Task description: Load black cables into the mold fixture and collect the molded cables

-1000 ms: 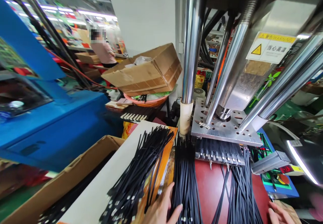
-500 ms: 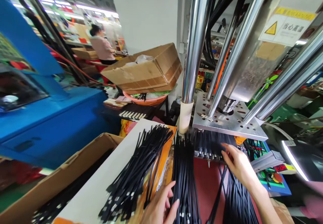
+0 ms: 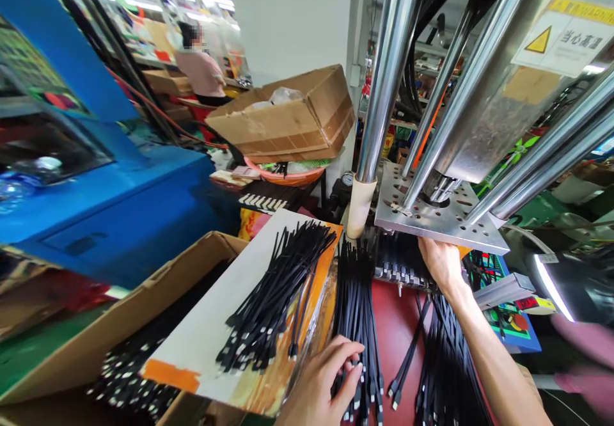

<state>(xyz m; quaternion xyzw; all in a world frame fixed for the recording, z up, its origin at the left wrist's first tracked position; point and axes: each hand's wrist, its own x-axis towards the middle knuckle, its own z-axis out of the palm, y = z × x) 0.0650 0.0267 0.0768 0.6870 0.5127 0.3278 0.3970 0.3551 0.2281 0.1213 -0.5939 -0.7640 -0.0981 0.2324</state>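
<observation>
My left hand (image 3: 326, 378) is loosely curled with a gap between thumb and index finger, and nothing shows in it. It hovers at the lower ends of a bundle of black USB cables (image 3: 355, 304). My right hand (image 3: 440, 263) reaches beneath the drilled metal plate (image 3: 432, 221) of a press, its fingers hidden there. Below the plate, near that hand, a dark mould block (image 3: 400, 276) carries a row of metal connectors along its front edge. Another bundle of black cables (image 3: 444, 362) lies under my right forearm, with a few loose cables (image 3: 407, 359) beside it on the red surface.
More black cables (image 3: 283, 291) lie on a white board (image 3: 192, 343) over an open carton (image 3: 158, 279) of cables. Steel columns (image 3: 391, 74) rise around the press. A blue machine (image 3: 119, 221) stands left. Behind are a cardboard box (image 3: 288, 132) and a person (image 3: 199, 68).
My right hand has gone from the front of the mould block to under the plate. My left hand has shifted right over the cable ends. The view has swung slightly left and down.
</observation>
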